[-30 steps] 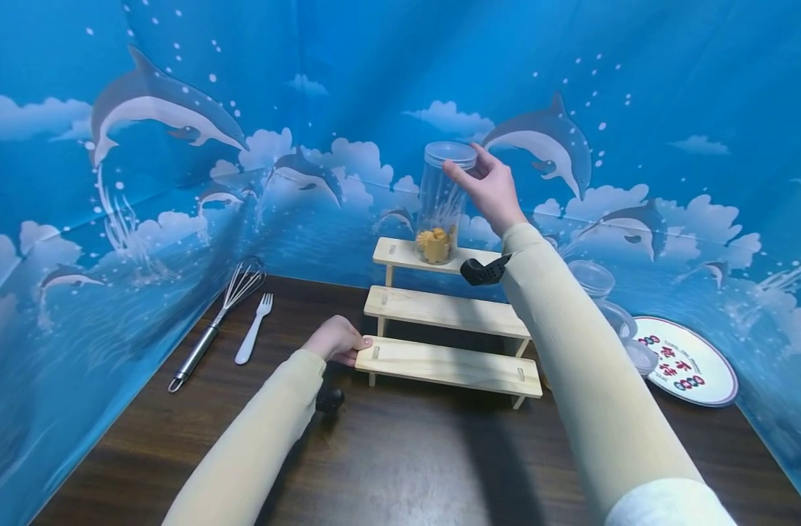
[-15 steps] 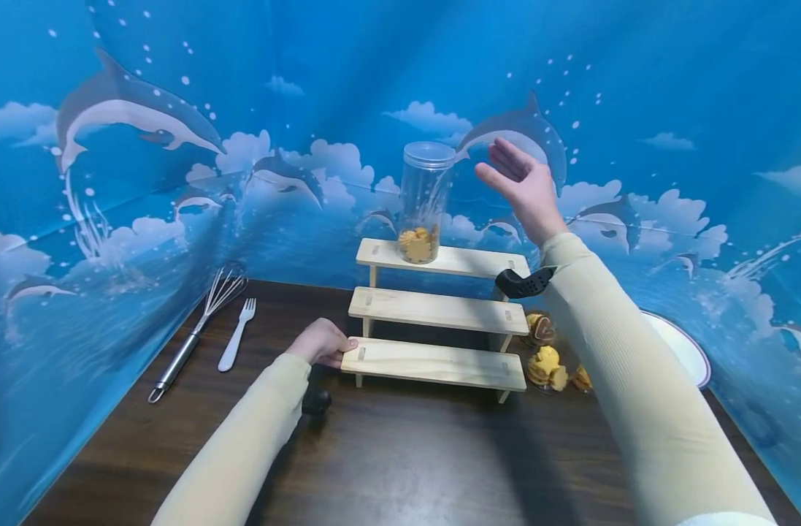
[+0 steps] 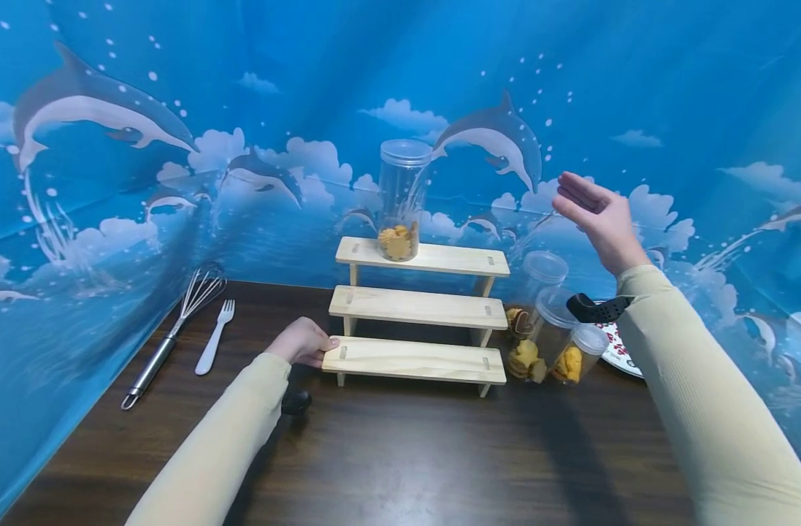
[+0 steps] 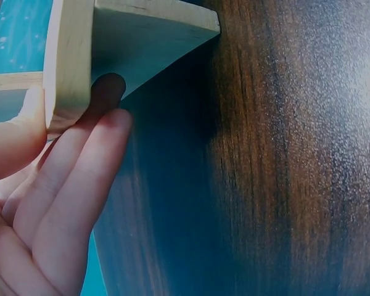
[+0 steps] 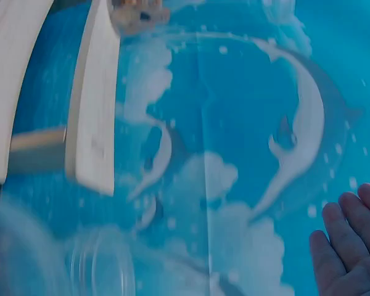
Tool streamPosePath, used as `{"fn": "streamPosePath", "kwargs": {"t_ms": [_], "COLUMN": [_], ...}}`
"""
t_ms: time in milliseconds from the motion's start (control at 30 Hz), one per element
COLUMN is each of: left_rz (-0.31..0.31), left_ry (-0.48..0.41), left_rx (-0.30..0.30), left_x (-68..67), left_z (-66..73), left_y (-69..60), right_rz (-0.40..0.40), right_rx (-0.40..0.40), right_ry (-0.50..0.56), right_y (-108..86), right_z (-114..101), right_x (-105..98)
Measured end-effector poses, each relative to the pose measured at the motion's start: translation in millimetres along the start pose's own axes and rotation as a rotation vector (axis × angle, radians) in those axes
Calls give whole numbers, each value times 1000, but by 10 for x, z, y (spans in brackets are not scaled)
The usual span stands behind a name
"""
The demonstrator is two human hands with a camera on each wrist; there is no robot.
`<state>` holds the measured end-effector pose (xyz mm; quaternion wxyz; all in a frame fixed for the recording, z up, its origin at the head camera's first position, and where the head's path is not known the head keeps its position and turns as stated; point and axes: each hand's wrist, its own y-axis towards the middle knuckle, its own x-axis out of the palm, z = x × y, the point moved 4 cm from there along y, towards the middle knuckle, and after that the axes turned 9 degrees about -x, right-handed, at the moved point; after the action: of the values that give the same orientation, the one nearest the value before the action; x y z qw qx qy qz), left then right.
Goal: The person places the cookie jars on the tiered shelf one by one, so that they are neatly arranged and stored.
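A three-step wooden rack stands on the dark table. My left hand pinches the left end of its lowest board, thumb on top and fingers underneath, as the left wrist view confirms. On the top board, left of its middle, a tall clear lidded jar stands upright with yellow cookies at the bottom. My right hand is in the air to the right of the rack, its fingers straight and holding nothing. Below it stand a tall jar, a medium jar and a short jar, each with cookies.
A whisk and a white fork lie on the table left of the rack. A plate with red markings sits at the right, partly behind my right sleeve. A blue dolphin-print cloth hangs behind.
My right hand has let go of the jar on the top board and moved right and down. The jar stays there. My left hand keeps its hold, and the head view has swung right.
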<state>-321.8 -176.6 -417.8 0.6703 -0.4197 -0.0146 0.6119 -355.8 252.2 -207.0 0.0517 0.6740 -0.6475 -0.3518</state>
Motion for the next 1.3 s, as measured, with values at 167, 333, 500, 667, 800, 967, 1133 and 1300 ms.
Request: {"fn": "streamPosePath", "kwargs": {"t_ms": [167, 333, 500, 667, 800, 967, 1133, 1300], "left_rz": [13, 17, 13, 14, 13, 15, 7, -27], "left_ry": [4, 9, 6, 5, 29, 29, 20, 16], "left_rx": [2, 17, 15, -2, 13, 0, -4, 9], "left_x": [-27, -14, -19, -3, 15, 16, 18, 7], "left_z": [-30, -18, -22, -21, 26, 25, -3, 14], "left_y": [0, -23, -13, 24, 6, 6, -1, -31], "right_rz": [-4, -36, -107, -169, -203, -233, -276, -294], "right_rx": [31, 99, 176, 229, 267, 292, 296, 309], "right_ry": [-32, -70, -103, -121, -101, -59, -57, -71], "right_y": [-122, -213, -329, -445, -536, -592, -590, -572], "right_z": [163, 392, 697, 978, 1181, 1380, 1484, 1503], "right_x": [-232, -361, -379, -393, -400, -299, -170, -66]}}
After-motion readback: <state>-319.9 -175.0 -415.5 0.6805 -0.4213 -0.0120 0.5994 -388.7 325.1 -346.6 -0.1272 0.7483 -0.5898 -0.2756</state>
